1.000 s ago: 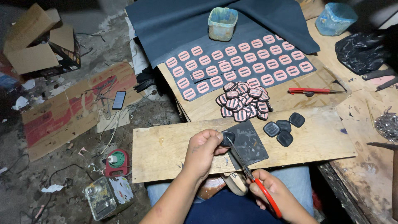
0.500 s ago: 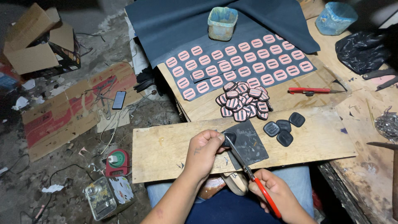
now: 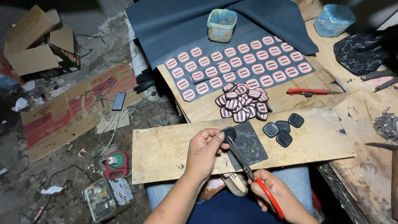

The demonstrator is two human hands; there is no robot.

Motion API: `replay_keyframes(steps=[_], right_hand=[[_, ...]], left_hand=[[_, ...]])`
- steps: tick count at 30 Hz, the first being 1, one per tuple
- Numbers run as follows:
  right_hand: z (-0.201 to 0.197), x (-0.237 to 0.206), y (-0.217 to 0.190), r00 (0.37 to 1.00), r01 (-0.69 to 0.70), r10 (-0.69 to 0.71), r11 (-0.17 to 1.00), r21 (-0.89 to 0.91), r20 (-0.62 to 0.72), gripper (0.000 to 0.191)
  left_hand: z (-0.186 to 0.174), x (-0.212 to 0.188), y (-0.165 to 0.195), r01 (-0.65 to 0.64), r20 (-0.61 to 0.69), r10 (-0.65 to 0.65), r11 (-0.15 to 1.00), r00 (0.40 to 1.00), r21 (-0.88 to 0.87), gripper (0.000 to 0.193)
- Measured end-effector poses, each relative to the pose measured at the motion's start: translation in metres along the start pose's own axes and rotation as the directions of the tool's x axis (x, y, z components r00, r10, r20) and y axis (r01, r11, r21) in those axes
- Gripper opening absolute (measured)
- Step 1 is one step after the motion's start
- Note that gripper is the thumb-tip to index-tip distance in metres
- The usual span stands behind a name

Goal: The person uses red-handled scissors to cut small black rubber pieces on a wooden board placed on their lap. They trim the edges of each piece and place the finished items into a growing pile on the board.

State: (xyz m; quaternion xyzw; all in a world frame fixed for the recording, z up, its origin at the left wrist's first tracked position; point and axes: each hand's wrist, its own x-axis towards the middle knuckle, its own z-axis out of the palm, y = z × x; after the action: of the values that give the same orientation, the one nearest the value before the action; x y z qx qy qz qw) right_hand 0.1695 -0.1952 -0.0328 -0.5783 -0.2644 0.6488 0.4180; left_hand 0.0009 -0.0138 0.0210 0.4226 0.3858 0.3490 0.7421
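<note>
Patch (image 3: 229,133) pinched in left fingers (image 3: 215,139), scissors (image 3: 248,174) beside.

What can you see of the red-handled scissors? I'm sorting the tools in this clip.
The scissors have long, slim, dark metal blades and bright red handles. They lie slanted, handles low at the lap, tips pointing up and left over the wooden board. The right hand grips the handles. The blades look slightly parted and meet a small dark rounded piece pinched by the left hand, above a dark sheet. Whether they are cutting cannot be told.
</note>
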Motion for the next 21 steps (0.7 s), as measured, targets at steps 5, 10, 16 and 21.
replay_keyframes(steps=[5,10,16,21], right_hand=[[0.001,0.001,0.001,1.000,-0.023,0.023,1.000,0.014,-0.018,0.026],[0.001,0.003,0.002,1.000,-0.010,0.010,0.999,0.043,-0.013,0.025],[0.002,0.002,0.002,1.000,0.000,0.001,0.999,0.039,-0.020,0.024],[0.001,0.004,0.003,1.000,-0.006,0.007,1.000,0.030,-0.014,0.023]], left_hand=[[-0.002,0.001,0.001,-0.047,0.003,0.047,0.995,0.999,0.083,0.018],[-0.002,0.001,-0.001,-0.068,-0.013,0.071,0.979,0.997,0.191,0.020],[0.004,-0.002,0.000,-0.139,-0.024,0.146,0.972,0.989,0.191,0.016],[0.007,-0.009,0.007,-0.145,-0.039,0.162,0.948,0.986,0.282,0.017]])
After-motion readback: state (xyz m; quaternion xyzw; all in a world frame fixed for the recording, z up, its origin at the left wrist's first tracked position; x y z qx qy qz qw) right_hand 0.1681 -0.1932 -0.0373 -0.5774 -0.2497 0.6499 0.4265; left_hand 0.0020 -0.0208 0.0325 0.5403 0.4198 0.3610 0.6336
